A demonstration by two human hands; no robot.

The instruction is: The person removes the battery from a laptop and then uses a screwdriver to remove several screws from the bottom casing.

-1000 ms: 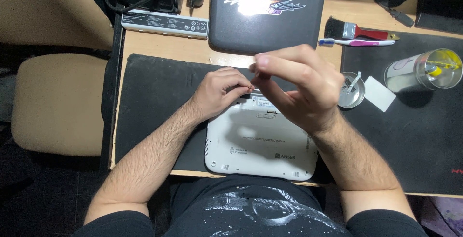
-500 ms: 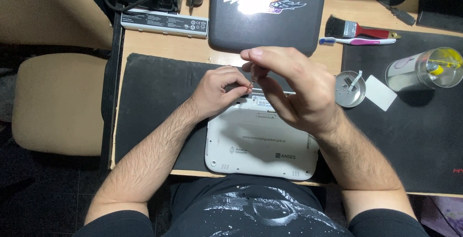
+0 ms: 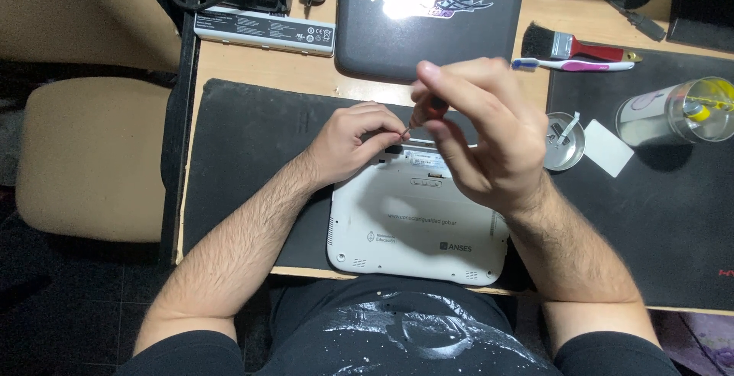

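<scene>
A small white laptop [image 3: 417,227] lies bottom-up on a black mat [image 3: 252,146], close to the desk's front edge. My left hand [image 3: 355,139] rests on its far left corner, fingers curled and pinched at the tip of a tool. My right hand [image 3: 482,135] hovers above the laptop's far edge, closed around a small screwdriver with an orange-red handle [image 3: 432,108]. The screwdriver's tip points down-left toward my left fingertips. Whether a screw sits under the tip is hidden.
A dark laptop lid [image 3: 428,16] with a shiny sticker lies beyond. A long battery pack [image 3: 264,32] is at far left. A brush [image 3: 573,45], a toothbrush [image 3: 569,65], a small metal dish [image 3: 564,143], a white card [image 3: 608,148] and a clear jar [image 3: 677,112] sit to the right. A beige chair [image 3: 92,154] stands left.
My right hand has lifted and shifted slightly away from me, baring more of the white laptop and showing the screwdriver handle. My left hand stays at the corner.
</scene>
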